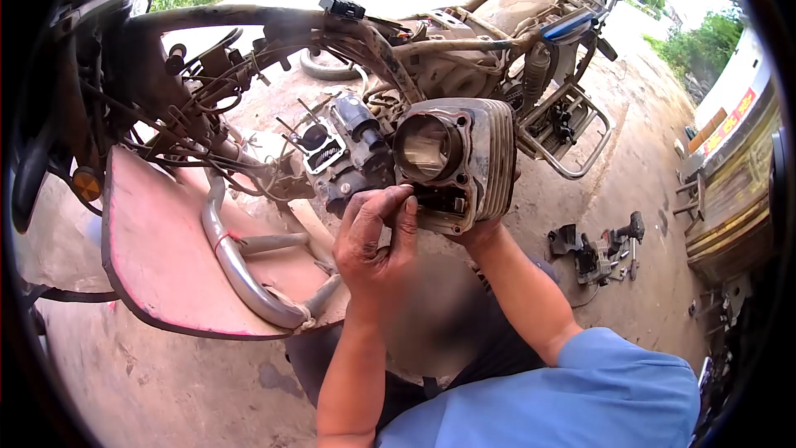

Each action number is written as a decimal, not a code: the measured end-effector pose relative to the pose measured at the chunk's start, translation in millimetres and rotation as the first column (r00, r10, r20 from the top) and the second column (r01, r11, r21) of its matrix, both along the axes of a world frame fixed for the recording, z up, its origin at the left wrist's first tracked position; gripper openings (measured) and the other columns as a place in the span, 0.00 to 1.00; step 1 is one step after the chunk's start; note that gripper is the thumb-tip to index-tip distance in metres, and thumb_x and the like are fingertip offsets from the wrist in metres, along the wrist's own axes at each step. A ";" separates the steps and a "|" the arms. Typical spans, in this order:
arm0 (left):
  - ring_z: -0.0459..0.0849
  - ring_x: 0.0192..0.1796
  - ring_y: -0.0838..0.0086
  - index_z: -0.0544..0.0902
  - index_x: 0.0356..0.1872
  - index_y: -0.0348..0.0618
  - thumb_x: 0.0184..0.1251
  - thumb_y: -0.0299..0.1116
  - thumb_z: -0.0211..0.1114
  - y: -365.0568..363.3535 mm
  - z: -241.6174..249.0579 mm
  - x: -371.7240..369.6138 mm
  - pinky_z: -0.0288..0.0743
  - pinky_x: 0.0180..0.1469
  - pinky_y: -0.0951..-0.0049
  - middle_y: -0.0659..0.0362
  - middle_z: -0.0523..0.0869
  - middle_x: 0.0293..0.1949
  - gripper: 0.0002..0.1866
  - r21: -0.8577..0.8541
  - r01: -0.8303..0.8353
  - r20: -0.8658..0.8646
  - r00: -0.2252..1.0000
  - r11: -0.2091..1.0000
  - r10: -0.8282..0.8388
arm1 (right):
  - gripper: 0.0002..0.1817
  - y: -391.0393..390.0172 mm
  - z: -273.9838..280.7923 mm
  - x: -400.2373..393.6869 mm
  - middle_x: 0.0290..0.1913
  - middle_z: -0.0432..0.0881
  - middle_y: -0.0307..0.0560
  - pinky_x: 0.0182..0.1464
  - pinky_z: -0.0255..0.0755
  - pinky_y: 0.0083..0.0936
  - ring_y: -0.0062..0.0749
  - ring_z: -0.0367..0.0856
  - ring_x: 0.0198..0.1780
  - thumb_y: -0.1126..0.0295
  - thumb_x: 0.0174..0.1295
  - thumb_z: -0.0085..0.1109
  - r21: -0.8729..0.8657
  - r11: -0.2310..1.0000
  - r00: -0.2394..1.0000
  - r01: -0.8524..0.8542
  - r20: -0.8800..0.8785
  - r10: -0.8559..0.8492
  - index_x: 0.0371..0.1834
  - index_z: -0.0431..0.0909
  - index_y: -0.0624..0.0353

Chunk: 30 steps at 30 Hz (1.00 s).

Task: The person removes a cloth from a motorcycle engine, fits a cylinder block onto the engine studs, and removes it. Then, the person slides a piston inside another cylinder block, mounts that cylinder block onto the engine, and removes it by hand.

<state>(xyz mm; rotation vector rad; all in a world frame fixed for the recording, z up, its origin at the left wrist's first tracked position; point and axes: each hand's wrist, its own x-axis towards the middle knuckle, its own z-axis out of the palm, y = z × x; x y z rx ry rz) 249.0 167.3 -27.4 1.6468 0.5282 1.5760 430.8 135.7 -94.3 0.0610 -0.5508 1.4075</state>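
A finned metal engine cylinder (499, 158), its round bore facing the camera, is held up in front of the motorcycle. My right hand (482, 234) grips it from behind and below; most of its fingers are hidden. At the cylinder's lower left edge, my left hand (377, 228) has thumb and fingertips pinched together, and anything between them is too small to make out. Just left of the cylinder is the opened engine (352, 149), with studs standing up from it.
The dirty motorcycle frame (240, 17) spans the upper view. A pink panel (166, 241) with a chrome bar (228, 261) lies at left. Removed parts (590, 259) and a power tool (635, 228) lie on the ground at right, near a wooden cabinet (738, 199).
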 end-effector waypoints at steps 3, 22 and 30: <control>0.85 0.38 0.77 0.90 0.47 0.34 0.66 0.15 0.76 -3.2 -5.6 4.0 0.80 0.43 0.77 0.57 0.89 0.42 0.11 0.151 -0.057 -0.054 0.996 0.987 0.066 | 0.59 6.6 -11.3 5.5 0.84 0.66 0.54 0.80 0.66 0.65 0.59 0.69 0.80 0.18 0.65 0.51 -0.056 0.998 1.000 0.015 -0.007 -0.015 0.90 0.56 0.45; 0.86 0.49 0.73 0.86 0.50 0.31 0.72 0.15 0.72 -5.6 -20.9 -1.7 0.80 0.55 0.76 0.55 0.85 0.48 0.09 -0.001 0.096 -0.039 0.995 0.995 -0.096 | 0.39 -4.5 -30.1 25.7 0.77 0.74 0.57 0.72 0.77 0.45 0.47 0.79 0.70 0.44 0.80 0.55 -0.151 0.936 0.867 0.318 0.446 -0.223 0.83 0.66 0.61; 0.89 0.44 0.65 0.89 0.50 0.36 0.60 0.12 0.76 6.2 -26.0 -10.9 0.84 0.48 0.70 0.54 0.89 0.46 0.17 0.208 0.085 -0.148 0.987 0.975 -0.055 | 0.38 2.4 -13.9 17.9 0.78 0.73 0.55 0.74 0.76 0.43 0.45 0.78 0.72 0.46 0.80 0.55 -0.105 0.986 0.961 0.133 0.259 -0.102 0.83 0.65 0.61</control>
